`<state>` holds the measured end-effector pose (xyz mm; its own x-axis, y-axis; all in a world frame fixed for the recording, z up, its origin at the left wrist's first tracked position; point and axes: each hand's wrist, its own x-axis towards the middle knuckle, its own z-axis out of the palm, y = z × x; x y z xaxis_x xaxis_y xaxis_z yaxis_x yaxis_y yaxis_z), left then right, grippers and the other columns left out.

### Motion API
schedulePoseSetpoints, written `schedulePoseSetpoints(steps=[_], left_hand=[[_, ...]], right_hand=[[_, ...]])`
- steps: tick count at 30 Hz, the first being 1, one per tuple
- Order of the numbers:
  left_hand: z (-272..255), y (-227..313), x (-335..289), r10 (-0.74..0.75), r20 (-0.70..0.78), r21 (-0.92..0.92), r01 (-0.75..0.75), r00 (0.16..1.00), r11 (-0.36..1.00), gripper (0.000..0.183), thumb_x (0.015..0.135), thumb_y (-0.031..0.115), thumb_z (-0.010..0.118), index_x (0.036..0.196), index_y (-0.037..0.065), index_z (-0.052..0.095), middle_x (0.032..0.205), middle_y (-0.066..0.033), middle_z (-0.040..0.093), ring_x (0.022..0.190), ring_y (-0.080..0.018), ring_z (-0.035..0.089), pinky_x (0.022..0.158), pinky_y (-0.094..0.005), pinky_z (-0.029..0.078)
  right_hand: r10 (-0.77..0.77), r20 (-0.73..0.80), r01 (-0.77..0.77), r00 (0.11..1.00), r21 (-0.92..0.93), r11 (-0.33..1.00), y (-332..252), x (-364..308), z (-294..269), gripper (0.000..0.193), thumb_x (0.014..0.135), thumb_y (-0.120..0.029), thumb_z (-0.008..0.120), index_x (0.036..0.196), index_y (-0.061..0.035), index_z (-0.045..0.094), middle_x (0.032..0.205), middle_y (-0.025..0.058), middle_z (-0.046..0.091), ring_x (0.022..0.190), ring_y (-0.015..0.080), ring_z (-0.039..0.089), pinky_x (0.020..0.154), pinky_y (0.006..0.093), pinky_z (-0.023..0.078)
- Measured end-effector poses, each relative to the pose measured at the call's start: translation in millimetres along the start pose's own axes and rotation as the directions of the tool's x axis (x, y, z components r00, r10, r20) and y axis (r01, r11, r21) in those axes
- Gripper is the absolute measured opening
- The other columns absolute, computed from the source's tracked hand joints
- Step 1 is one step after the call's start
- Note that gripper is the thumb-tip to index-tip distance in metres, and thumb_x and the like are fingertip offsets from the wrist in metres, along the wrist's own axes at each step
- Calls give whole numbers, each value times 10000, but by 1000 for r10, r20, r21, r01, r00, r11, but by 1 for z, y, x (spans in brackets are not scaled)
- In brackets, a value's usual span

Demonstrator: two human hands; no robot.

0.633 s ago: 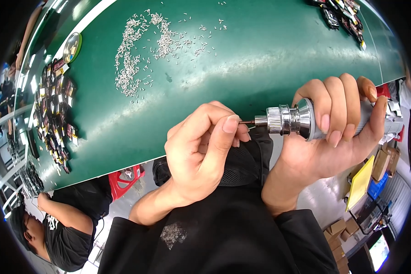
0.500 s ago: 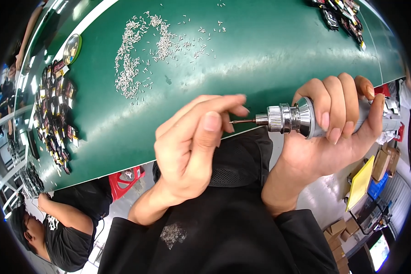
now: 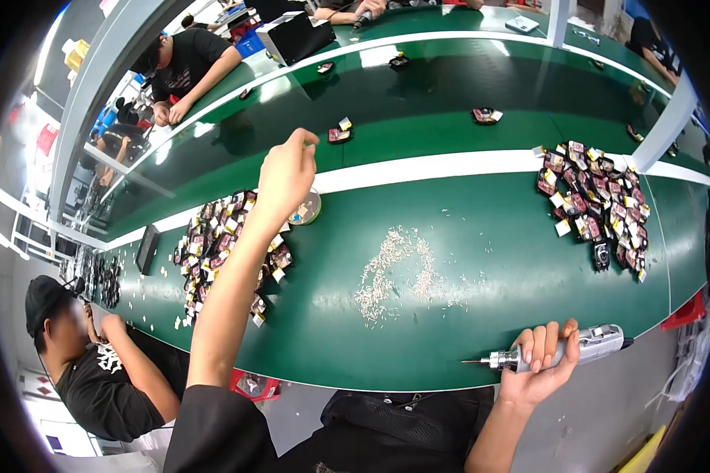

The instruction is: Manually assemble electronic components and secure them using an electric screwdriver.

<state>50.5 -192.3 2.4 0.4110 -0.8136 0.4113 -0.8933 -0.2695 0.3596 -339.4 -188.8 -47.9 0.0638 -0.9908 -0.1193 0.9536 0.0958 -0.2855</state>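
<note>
My right hand [image 3: 540, 355] is wrapped round the grey body of an electric screwdriver [image 3: 596, 342], held level at the near edge of the green table. Its thin bit points left and touches nothing. My left arm stretches far forward, and my left hand [image 3: 289, 169] hangs over the far side with bent, parted fingers and nothing visible in them. Just beyond its fingertips, a small black-and-red part with a pale tag [image 3: 340, 132] lies on the green conveyor belt [image 3: 418, 118]. Tiny silver screw-like pieces [image 3: 375, 288] lie scattered in the middle of the table.
Heaps of similar black-and-red parts stand left [image 3: 213, 236] and right [image 3: 596, 201]. A round green-rimmed dish [image 3: 308, 208] sits beside the left heap. A white rail [image 3: 442, 165] borders the belt, with grey posts at both sides. A co-worker [image 3: 95, 370] sits at my left; others work across the belt.
My left hand has left the screwdriver's bit and reached forward over the belt. My right hand still holds the screwdriver. The view has lifted and now takes in the belt.
</note>
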Motion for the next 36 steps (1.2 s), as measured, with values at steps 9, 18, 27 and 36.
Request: schedulePoseSetpoints(steps=[9,18,27,36], left_hand=[[69,-35,54,16,68,283,-35,998,958,345,835,235,636,1066,-6,552,988,-216,585,919,-370,584,834,-455,476],[48,84,-16,423,131,-201,-394,896,897,348,746,16,682,1083,-21,601,1040,-155,644,927,-293,626,828,-339,502],[46,196,-142,738,260,-626,-473,623,620,459,673,-6,719,1101,-41,556,1108,-157,567,1019,-337,561,866,-401,479],[54,210,-148,628,318,-601,-361,710,713,304,703,-54,687,986,3,592,965,-110,578,868,-291,568,732,-375,474]], right_hand=[[49,123,-34,991,-123,992,0,4,-8,136,975,-188,430,893,-80,442,499,-14,340,381,86,317,423,257,338],[84,145,-67,986,-122,990,-6,1,-8,138,964,-187,439,871,-85,447,503,-16,337,396,100,319,447,269,346],[106,173,-63,979,-240,969,-25,-34,-14,165,956,-234,461,873,-92,444,487,-29,345,364,85,329,431,257,368],[202,201,-167,959,-178,970,-17,-54,-35,76,947,-149,424,911,-84,443,520,9,383,394,120,371,468,289,388]])
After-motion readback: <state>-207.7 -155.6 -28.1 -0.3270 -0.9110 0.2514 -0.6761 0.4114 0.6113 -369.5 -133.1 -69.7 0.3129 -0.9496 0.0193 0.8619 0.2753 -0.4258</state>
